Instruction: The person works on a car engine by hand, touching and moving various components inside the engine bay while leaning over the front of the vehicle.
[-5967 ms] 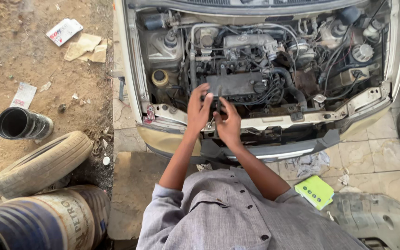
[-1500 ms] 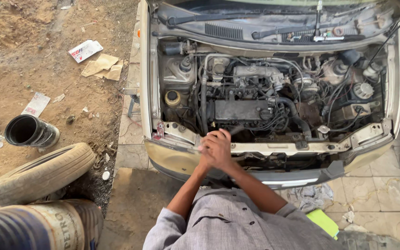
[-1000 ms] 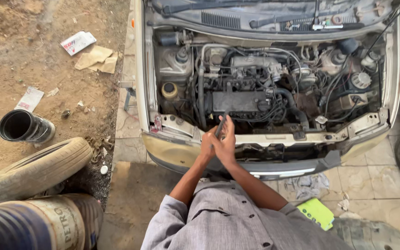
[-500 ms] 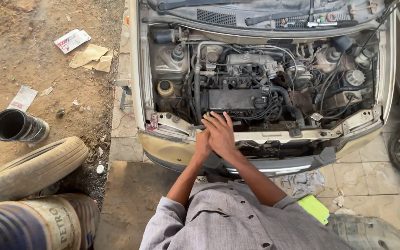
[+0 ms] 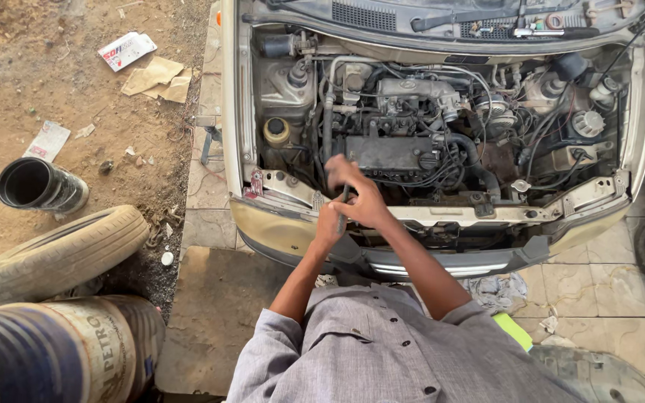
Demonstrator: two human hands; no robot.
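Over engine bay [image 5: 442,142] near edge: right hand [image 5: 358,195] now lifted, fingers closed round thin dark tool [image 5: 343,205]; left hand [image 5: 329,224] grips its lower end.

Ground: bare dirt [image 5: 54,82] on the left, pale paving slabs [image 5: 584,298] under and beside the car. On the dirt: a worn tyre [image 5: 61,250] lying flat, a black pipe section [image 5: 39,185] on its side, a flattened carton [image 5: 126,50], torn cardboard scraps [image 5: 160,78], a paper scrap [image 5: 48,140]. A striped drum [image 5: 54,351] lies on its side beside the tyre. On the slabs: crumpled rags [image 5: 496,291], a yellow-green pad [image 5: 515,330].
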